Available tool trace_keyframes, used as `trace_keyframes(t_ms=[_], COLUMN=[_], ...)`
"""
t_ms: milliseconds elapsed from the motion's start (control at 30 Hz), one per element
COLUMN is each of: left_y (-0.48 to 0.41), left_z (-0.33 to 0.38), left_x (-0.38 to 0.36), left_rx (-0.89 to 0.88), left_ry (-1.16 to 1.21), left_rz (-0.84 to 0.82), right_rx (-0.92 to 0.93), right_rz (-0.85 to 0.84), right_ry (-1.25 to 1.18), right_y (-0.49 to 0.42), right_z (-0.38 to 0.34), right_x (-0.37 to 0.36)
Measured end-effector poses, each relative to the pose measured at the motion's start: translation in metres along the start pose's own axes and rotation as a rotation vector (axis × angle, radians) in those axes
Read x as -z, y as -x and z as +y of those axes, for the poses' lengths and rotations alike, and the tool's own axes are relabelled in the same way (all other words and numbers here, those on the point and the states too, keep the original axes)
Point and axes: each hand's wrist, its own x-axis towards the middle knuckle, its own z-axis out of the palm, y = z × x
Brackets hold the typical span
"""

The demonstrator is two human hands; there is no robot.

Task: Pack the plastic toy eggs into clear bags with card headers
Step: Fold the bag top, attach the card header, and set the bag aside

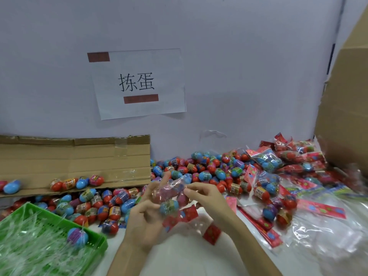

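Above the white table, my left hand and my right hand hold one clear bag between them. Toy eggs show inside the bag, a blue one lowest. Its red card header hangs at the lower end. My left hand cradles the bag from the left with its fingers spread and partly curled. My right hand pinches the bag's right side. A heap of loose red and blue eggs lies behind my hands, against the wall.
A green basket of clear film with one egg in it sits at the lower left. Flattened cardboard leans on the wall at left. Filled bags and empty header bags lie at right, beside a cardboard box.
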Motion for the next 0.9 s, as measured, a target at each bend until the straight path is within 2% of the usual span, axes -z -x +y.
trace_keyframes(t_ms=[100, 200, 233, 267, 367, 433, 467, 600, 700, 767, 900], left_y=[-0.002, -0.006, -0.006, -0.007, -0.009, -0.008, -0.008, -0.008, -0.007, -0.005, -0.002], left_z=[0.005, 0.011, 0.012, 0.013, 0.014, 0.013, 0.012, 0.011, 0.011, 0.011, 0.009], left_x=[0.003, 0.009, 0.011, 0.012, 0.013, 0.011, 0.009, 0.006, 0.003, 0.001, -0.003], left_rx=[-0.046, -0.092, -0.099, -0.105, -0.101, -0.096, -0.098, -0.098, -0.104, -0.104, -0.103], left_ry=[-0.002, 0.062, 0.083, 0.105, 0.101, 0.067, 0.056, 0.034, 0.008, -0.024, -0.114], left_rz=[-0.043, 0.024, 0.049, 0.061, 0.057, 0.045, 0.03, 0.046, 0.076, 0.106, 0.174], right_rx=[-0.001, -0.093, -0.101, -0.081, 0.067, 0.183, 0.191, -0.003, -0.02, 0.011, 0.043], right_rz=[-0.026, -0.274, -0.309, -0.261, 0.235, 0.414, 0.45, 0.503, 0.507, 0.511, 0.352], right_ry=[-0.1, -0.058, -0.052, -0.113, -0.716, -0.872, -0.841, -0.489, -0.264, -0.015, 0.477], right_y=[0.006, 0.014, 0.016, 0.015, 0.006, 0.007, 0.007, 0.003, -0.002, -0.003, -0.004], right_z=[-0.005, -0.005, -0.006, -0.007, -0.009, -0.006, -0.002, 0.013, 0.012, 0.016, 0.028], right_x=[0.025, 0.047, 0.053, 0.059, 0.084, 0.098, 0.1, 0.08, 0.065, 0.057, 0.045])
